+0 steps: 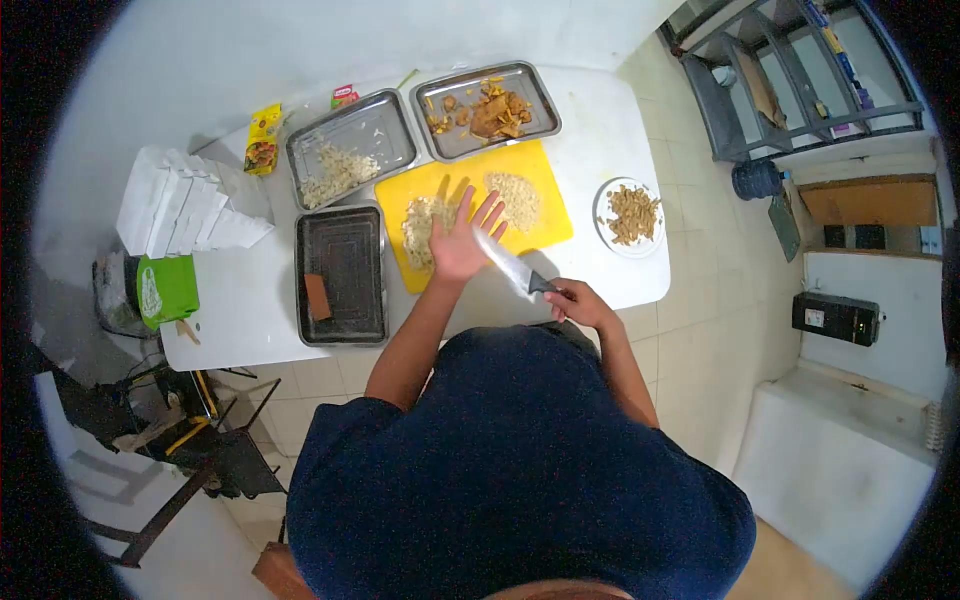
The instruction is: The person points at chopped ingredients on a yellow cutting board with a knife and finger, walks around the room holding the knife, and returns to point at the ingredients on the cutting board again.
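My left hand [460, 246] is raised over the yellow cutting board [558, 221], palm up with the fingers spread and nothing in it. In my right hand [578, 301] is the black handle of a kitchen knife [508, 262], its blade pointing up and left towards my left hand. Whether the blade touches that hand I cannot tell. Two piles of pale chopped food lie on the board: one pile [417, 232] is partly behind my left hand, and a finer pile [514, 202] is to its right.
Behind the board stand a metal tray [400, 112] of pale pieces and another tray [550, 118] of brownish-orange pieces. A dark tray [341, 335] holds a brown block. A white plate [606, 232] of brown pieces is at right; white boxes [180, 205] stand at left.
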A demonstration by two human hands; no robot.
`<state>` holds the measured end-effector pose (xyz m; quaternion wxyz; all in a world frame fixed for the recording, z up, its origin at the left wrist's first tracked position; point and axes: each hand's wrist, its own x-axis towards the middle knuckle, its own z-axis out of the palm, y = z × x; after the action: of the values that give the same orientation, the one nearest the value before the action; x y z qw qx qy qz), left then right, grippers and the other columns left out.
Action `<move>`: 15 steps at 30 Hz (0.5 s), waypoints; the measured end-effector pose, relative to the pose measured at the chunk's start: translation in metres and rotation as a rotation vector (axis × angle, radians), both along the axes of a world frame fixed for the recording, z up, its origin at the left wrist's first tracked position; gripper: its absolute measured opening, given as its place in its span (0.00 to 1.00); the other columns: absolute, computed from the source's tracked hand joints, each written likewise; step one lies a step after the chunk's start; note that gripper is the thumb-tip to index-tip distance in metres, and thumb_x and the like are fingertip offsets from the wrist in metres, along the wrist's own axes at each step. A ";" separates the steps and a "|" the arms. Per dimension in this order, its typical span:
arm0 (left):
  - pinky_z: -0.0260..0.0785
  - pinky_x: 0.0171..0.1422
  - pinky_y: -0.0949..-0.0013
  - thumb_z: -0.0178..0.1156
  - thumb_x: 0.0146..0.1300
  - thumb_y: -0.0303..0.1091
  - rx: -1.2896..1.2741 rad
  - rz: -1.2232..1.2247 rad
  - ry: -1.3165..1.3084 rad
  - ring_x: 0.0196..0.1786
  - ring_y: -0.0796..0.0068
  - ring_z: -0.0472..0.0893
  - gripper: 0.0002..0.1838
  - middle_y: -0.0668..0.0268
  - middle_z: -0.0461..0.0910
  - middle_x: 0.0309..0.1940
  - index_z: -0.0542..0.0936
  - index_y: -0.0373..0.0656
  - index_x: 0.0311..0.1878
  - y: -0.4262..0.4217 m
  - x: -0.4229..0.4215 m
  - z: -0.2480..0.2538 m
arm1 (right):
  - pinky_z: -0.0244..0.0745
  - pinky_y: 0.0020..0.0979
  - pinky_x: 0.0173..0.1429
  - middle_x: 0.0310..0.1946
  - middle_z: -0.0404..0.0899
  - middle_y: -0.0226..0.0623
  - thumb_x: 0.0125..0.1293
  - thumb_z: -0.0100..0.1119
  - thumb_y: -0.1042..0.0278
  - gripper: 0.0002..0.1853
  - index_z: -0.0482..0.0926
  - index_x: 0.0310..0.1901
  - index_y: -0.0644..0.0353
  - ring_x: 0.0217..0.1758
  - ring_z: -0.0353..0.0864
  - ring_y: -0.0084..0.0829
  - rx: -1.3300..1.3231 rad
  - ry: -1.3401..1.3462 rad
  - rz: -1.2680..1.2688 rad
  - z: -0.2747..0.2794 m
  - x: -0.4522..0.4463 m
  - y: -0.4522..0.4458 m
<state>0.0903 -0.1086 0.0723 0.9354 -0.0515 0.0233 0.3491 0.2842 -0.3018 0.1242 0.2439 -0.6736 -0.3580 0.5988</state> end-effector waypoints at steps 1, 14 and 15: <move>0.45 0.78 0.46 0.29 0.66 0.73 0.012 -0.013 0.025 0.77 0.54 0.54 0.43 0.55 0.49 0.78 0.52 0.60 0.78 0.003 -0.001 -0.002 | 0.74 0.25 0.31 0.22 0.77 0.32 0.71 0.58 0.59 0.14 0.78 0.44 0.64 0.24 0.77 0.22 0.025 -0.030 -0.034 -0.004 0.005 -0.003; 0.74 0.51 0.52 0.49 0.59 0.32 1.369 -0.370 1.688 0.42 0.47 0.82 0.34 0.45 0.83 0.40 0.62 0.41 0.72 0.014 0.025 -0.083 | 0.72 0.48 0.36 0.25 0.78 0.55 0.68 0.58 0.58 0.15 0.71 0.42 0.64 0.31 0.79 0.55 0.192 -0.714 0.131 -0.037 0.026 0.037; 0.75 0.50 0.51 0.49 0.59 0.33 1.443 -0.473 1.752 0.41 0.46 0.83 0.36 0.44 0.83 0.40 0.59 0.41 0.74 0.014 0.028 -0.081 | 0.72 0.50 0.37 0.27 0.79 0.56 0.68 0.57 0.59 0.15 0.71 0.44 0.64 0.33 0.80 0.57 0.211 -0.755 0.155 -0.040 0.025 0.043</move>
<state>0.1179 -0.0941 -0.0084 0.4528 0.7590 0.4677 0.0138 0.3094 -0.2583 0.0846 0.1171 -0.7886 -0.5318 0.2857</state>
